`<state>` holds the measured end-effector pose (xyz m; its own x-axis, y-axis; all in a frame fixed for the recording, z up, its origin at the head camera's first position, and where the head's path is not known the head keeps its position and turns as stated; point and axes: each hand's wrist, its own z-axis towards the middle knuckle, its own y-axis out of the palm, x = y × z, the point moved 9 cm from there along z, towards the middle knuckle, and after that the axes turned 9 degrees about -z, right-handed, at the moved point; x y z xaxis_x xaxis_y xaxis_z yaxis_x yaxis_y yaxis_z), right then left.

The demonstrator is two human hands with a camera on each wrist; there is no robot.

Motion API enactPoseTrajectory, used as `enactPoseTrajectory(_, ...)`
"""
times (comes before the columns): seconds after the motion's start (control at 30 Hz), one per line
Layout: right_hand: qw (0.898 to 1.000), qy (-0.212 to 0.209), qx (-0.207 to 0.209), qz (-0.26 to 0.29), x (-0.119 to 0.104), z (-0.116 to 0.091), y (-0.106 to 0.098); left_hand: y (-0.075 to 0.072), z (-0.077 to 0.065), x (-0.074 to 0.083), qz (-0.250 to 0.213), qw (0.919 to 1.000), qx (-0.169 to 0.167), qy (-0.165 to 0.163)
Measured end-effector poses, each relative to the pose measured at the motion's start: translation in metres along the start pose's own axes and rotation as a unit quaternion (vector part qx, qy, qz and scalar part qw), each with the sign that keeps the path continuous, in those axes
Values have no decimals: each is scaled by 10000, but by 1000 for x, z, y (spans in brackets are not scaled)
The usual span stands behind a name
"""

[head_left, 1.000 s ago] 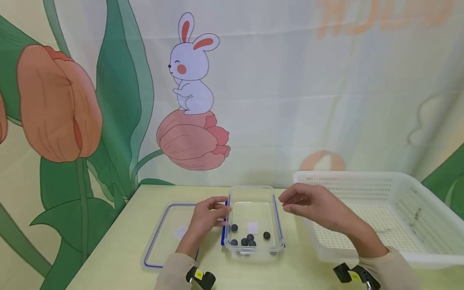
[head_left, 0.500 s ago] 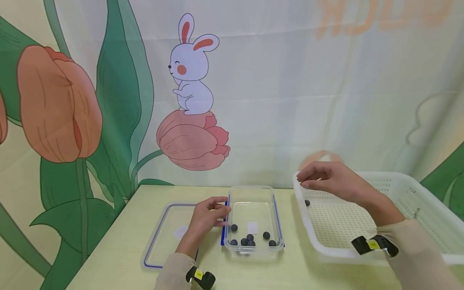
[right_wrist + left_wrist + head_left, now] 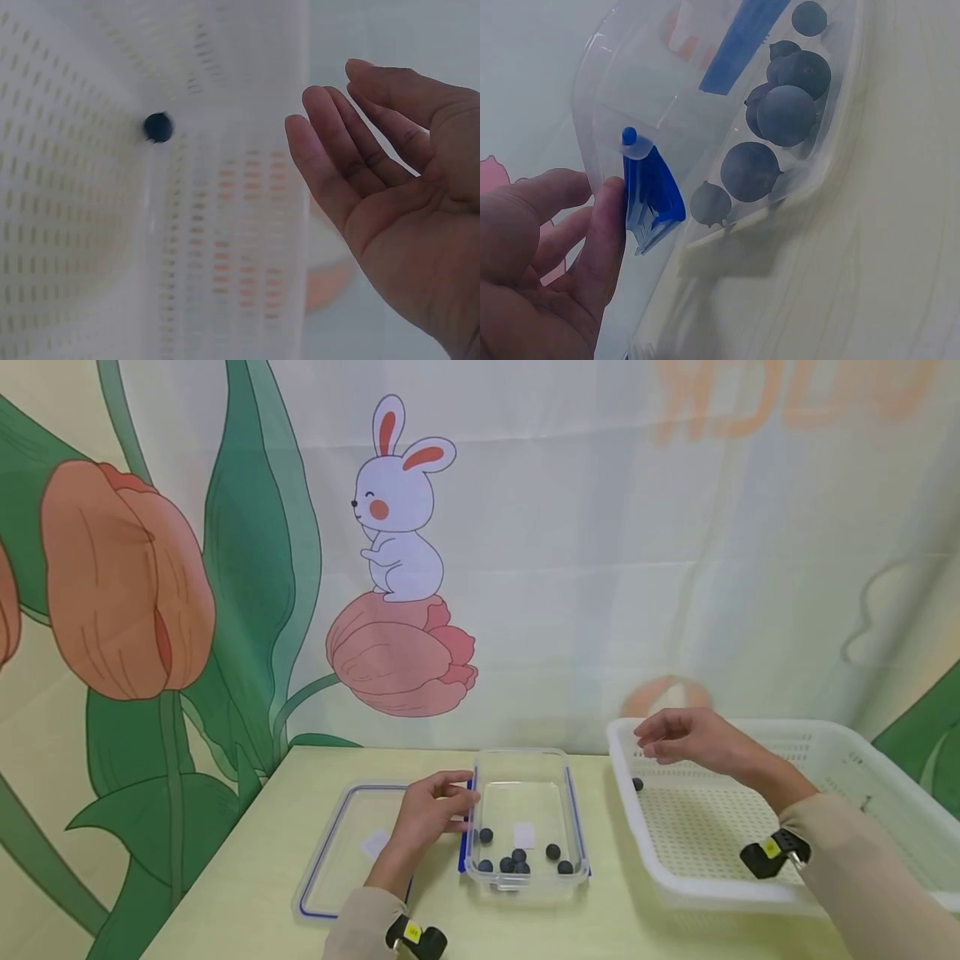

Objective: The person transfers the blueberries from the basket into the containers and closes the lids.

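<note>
Several blueberries lie in the near half of a clear food container with blue side latches. My left hand holds the container's left side at the rim, fingertips beside the latch. One blueberry sits in the corner of a white plastic basket, at its left end. Above that end, my right hand hovers with loosely bent fingers and nothing between them.
The container's lid, clear with a blue seal, lies flat on the table left of the container, partly beneath the left forearm. A printed cloth hangs behind the table's back edge.
My right hand has moved right, from beside the container to over the basket. Another blueberry now shows at the container's near right corner. My left hand has stayed in place.
</note>
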<state>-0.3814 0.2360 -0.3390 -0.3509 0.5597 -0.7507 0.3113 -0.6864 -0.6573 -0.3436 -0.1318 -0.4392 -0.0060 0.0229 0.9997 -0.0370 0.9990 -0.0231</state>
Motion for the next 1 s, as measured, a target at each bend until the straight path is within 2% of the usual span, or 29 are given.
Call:
enactPoseTrajectory(0.23, 9987, 331, -291, -238, 34, 12, 8, 1, 2, -1, -29, 10000, 8, -31)
enactPoseTrajectory(0.4, 9979, 242, -444, -395, 50, 20, 14, 2, 4, -1, -3, 10000, 72, -5)
enactPoseTrajectory(0.53, 9958, -32, -671, -625, 56, 26, 24, 2, 6, -2, 35, 9999, 122, -33)
enactPoseTrajectory(0.63, 9917, -91, -764, -1026, 60, 29, 30, 3, 7, -2, 37, 9999, 119, -30)
enactPoseTrajectory(0.8, 9834, -117, -800, -1622, 64, 33, 36, 4, 7, -1, -36, 9999, 115, -31)
enactPoseTrajectory(1.0, 9776, -318, -782, -1929, 61, 36, 37, 5, 6, 2, 19, 9999, 118, 9)
